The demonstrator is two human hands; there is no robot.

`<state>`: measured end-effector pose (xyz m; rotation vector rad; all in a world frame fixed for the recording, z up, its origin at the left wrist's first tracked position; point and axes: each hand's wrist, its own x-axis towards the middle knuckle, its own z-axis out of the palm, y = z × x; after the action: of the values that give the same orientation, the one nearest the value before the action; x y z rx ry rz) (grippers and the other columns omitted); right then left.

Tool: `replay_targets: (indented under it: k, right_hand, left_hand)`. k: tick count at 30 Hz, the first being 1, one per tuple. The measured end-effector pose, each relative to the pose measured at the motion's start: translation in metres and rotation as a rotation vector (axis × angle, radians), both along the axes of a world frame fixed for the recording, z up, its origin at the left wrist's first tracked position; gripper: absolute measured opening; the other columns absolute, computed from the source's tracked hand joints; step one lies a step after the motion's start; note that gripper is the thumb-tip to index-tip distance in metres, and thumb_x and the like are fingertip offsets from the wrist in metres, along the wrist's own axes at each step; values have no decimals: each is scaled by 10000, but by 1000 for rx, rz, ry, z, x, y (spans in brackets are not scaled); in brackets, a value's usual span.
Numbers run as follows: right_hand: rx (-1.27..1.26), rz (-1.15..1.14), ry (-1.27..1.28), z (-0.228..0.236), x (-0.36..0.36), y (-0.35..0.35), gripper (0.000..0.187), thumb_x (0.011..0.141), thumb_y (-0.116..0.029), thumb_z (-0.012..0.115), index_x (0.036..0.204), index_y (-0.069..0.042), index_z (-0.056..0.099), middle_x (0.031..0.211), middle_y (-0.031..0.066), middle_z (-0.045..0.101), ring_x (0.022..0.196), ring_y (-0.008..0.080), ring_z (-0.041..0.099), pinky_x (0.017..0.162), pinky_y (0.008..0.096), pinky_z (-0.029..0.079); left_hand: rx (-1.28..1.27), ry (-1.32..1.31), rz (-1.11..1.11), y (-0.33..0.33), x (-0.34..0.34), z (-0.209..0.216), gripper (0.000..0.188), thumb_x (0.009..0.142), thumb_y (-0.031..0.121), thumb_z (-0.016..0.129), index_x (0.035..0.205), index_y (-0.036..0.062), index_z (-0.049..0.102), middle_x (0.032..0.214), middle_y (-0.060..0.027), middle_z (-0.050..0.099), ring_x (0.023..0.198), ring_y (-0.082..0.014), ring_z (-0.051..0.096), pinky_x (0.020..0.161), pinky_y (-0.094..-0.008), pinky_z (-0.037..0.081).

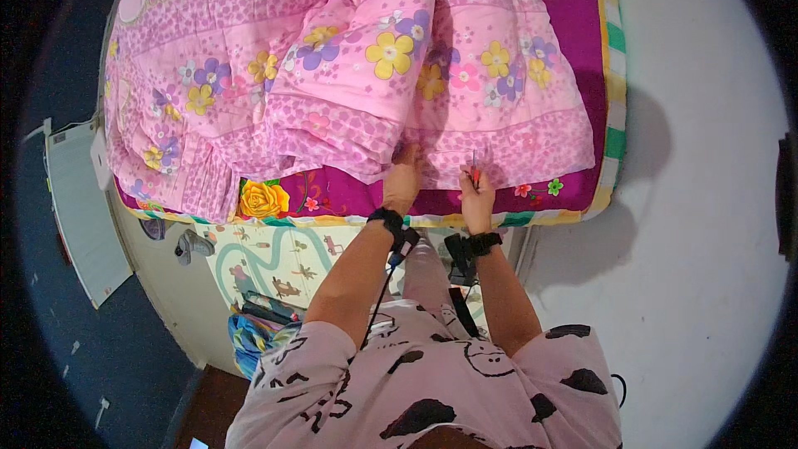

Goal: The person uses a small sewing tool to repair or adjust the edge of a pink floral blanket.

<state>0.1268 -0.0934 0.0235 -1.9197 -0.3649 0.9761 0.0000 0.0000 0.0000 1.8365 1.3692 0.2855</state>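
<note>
A pink flowered quilt (349,75) lies rumpled over a bed with a magenta flowered sheet (332,195). My left hand (402,183) grips the quilt's frilled lower edge near the bed's front side. My right hand (477,195) is just to its right, closed on a small thin tool with a red handle (475,168) held upright against the same frilled edge. What kind of tool it is I cannot tell. Both wrists wear black bands.
The bed's striped edge (613,91) runs along the right, with pale floor (706,199) beyond. Left of my legs lie a patterned play mat (274,258), a dark shoe (191,244) and a bundle of colourful cloth (249,333). A white panel (83,216) leans at the far left.
</note>
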Motion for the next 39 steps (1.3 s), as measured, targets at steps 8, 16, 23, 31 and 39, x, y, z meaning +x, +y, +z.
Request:
replay_targets:
  k: [8,16,23,31,39]
  right_hand:
    - [-5,43,92,28,20,-34,166,850,-183,581,938,-42,591,691,-31,513,626,61,443,575,226,382]
    - [-75,220,-83,43,25,-66,177,869,-198,560,972,-60,601,728,-39,521,640,45,453,567,203,380]
    - [-118,301,94,61,-24,-53,203,874,-250,551,964,-76,602,748,-35,521,640,49,466,520,191,379]
    - [92,808,-475,77,-155,-10,186,836,-186,580,944,-35,599,655,-7,514,549,95,474,503,244,382]
    - [-53,911,-51,111,-350,72,265,855,-299,564,865,-35,593,642,-4,515,555,75,455,491,236,368]
  left_hand:
    - [-236,-3,-28,-18,-45,29,210,810,189,544,959,47,581,836,-211,594,782,-380,578,658,-420,466]
    - [-344,-172,431,-40,-250,77,72,819,67,553,882,38,569,726,-32,576,663,-116,543,607,-243,443]
    - [-219,-361,1084,-42,-408,155,104,846,181,576,858,78,565,772,5,590,676,-91,556,600,-223,426]
    - [-68,-378,1328,-115,-609,174,105,857,209,565,870,105,573,769,33,580,702,-72,546,611,-221,418]
    - [151,-501,1467,-157,-782,207,131,849,206,569,852,77,591,731,28,581,648,-67,542,576,-206,412]
